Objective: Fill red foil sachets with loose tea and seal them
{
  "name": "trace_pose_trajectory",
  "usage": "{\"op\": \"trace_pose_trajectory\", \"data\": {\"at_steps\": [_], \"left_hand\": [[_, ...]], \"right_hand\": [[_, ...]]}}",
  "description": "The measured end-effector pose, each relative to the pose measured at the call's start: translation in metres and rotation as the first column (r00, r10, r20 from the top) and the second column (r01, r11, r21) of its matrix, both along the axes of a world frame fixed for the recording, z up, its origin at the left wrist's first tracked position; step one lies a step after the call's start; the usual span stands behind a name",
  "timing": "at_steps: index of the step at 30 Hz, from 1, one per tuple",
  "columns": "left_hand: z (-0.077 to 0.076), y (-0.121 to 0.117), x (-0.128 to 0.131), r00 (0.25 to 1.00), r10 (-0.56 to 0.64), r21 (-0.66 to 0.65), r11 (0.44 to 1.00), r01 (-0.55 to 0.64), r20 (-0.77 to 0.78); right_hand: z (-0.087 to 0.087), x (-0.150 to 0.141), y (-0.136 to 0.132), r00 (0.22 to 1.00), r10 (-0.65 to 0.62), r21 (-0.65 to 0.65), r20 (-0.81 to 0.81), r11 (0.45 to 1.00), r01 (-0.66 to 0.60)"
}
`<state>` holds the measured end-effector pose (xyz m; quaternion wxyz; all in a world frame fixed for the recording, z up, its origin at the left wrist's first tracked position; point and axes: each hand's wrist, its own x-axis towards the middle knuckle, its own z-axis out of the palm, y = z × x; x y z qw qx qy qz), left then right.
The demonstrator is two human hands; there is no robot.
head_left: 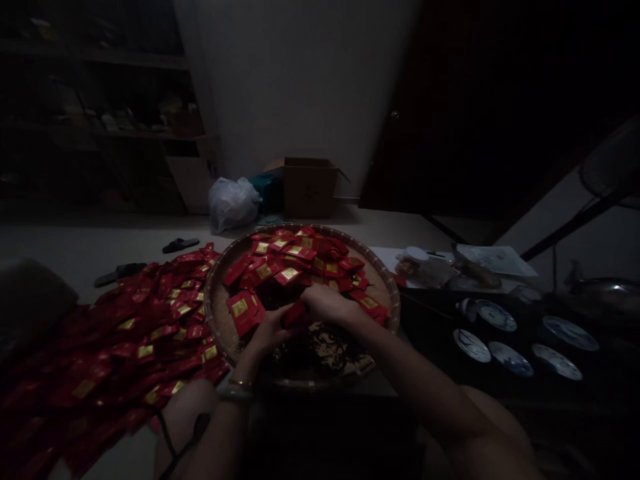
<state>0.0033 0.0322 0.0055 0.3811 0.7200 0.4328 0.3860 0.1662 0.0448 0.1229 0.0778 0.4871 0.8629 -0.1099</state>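
Observation:
Both my hands meet over a round woven bamboo tray (395,293). My left hand (273,331) is closed on a red packet (296,313), which it holds from the left side. Fingers of my right hand (323,303) are bent down at the packet's top edge; their tips are hidden, and the room is dim. Many red packets (290,273) with gold labels are heaped in the far half of the tray. In the near part lies a dark and pale loose dried material (327,350), whose kind I cannot make out.
A large heap of red packets (165,327) covers the floor at left, with dark slippers (180,245) behind it. Blue-and-white dishes (510,358) and a lidded jar (413,261) stand at right. Further back are a cardboard box (310,190) and a plastic bag (233,203).

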Motion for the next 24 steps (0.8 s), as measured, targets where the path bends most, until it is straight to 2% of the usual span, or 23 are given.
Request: {"op": "trace_pose_trajectory", "data": {"at_steps": [2,5,9,12,17,24], "left_hand": [[0.004,-0.001,0.002,1.000,-0.002,-0.055,0.998,0.003,0.018],[0.012,-0.002,0.004,0.994,-0.008,-0.139,0.990,0.022,0.105],[0.023,-0.004,0.005,0.974,-0.005,-0.265,0.962,0.066,0.228],[0.027,-0.005,0.003,0.958,-0.012,-0.348,0.930,0.116,0.287],[0.022,-0.002,0.000,0.941,0.028,-0.445,0.886,0.133,0.336],[0.015,0.004,-0.002,0.897,0.118,-0.397,0.915,0.068,0.427]], "right_hand": [[-0.006,0.002,0.009,0.998,0.009,-0.012,-0.054,1.000,-0.010],[-0.009,0.011,0.020,0.983,0.018,-0.102,-0.181,0.994,-0.037],[-0.001,0.020,0.029,0.947,-0.015,-0.217,-0.322,0.974,-0.058],[0.007,0.019,0.031,0.939,-0.030,-0.269,-0.342,0.961,-0.067],[0.016,0.024,0.036,0.923,0.010,-0.197,-0.384,0.976,-0.093],[0.022,0.043,0.036,0.793,-0.133,-0.208,-0.594,0.978,0.009]]}}
